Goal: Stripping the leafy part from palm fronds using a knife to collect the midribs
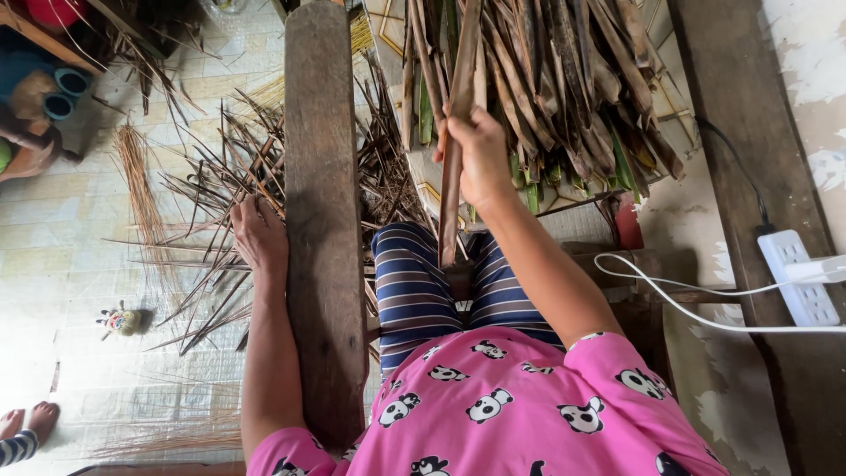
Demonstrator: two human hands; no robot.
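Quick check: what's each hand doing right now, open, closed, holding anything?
Left hand: resting against the wooden plank; grip cannot be told.
Right hand: closed on a long dried leaf strip.

Soft, even daylight fills my view, with faint shadows. Everything looks sharp. The edges bend slightly outward.

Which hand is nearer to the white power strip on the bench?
The right hand is nearer to the white power strip, gripping a long leaf stalk left of it. The left hand rests beyond the wooden plank, farther away.
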